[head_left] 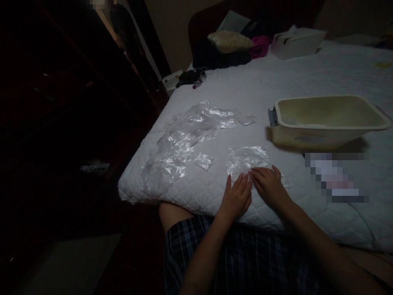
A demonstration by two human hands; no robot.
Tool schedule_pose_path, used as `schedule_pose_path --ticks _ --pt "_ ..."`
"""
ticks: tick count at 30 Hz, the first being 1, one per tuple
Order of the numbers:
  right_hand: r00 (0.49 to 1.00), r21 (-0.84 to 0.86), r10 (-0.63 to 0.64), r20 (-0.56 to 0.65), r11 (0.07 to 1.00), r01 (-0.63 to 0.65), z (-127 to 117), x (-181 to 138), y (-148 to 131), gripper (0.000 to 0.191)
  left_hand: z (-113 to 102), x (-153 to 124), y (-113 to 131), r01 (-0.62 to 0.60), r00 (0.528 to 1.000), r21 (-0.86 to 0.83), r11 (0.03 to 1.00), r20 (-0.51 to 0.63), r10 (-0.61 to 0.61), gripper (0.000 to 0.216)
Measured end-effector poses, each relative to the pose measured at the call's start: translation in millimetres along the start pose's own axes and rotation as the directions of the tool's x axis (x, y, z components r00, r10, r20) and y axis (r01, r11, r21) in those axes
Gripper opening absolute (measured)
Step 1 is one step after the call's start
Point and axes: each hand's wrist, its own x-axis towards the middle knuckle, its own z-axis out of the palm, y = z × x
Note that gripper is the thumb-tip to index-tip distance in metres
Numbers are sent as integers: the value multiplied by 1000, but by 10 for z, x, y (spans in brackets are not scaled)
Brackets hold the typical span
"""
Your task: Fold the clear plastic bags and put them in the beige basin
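Head view. Pressing near edge of clear plastic bag (245,160), spread just ahead of fingertips, with left hand (236,197) and right hand (269,186), both open, palms down. Likely risking slick film sliding or creasing on soft quilt (307,82); dim light hiding edges.

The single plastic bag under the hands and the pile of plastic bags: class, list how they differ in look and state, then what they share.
1. The single bag is one sheet. The pile is many overlapping bags.
2. The single bag lies fairly flat, with the left hand and right hand resting open on its near edge. The pile is crumpled, and no hand touches it.
3. The single bag lies nearer the cream tub than the pile does.
Shared: both are clear plastic and lie on the white quilted bed.
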Motion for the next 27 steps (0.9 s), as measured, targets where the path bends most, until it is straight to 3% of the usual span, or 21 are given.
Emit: schedule_pose_path --ticks 10,14,19,23,27 --pt "997 53 70 -41 996 -68 -171 80 65 27 -1 5 -12 -28 999 -18 999 21 28 44" --pt "968 104 237 -80 968 -228 -356 -19 279 29 -12 20 12 -56 998 -37 998 -38 54 42" --pt "897 210 442 -2 877 -431 -505 -280 644 31 9 145 113 -111 992 -93 989 -65 105 42" --pt "908 224 408 94 880 -419 -469 -421 812 30 71 243 146 -45 997 -113 993 -67 38 40" --pt "929 231 353 115 900 -371 -409 -433 846 28 143 241 138 -27 997 -100 995 -68 20 38"
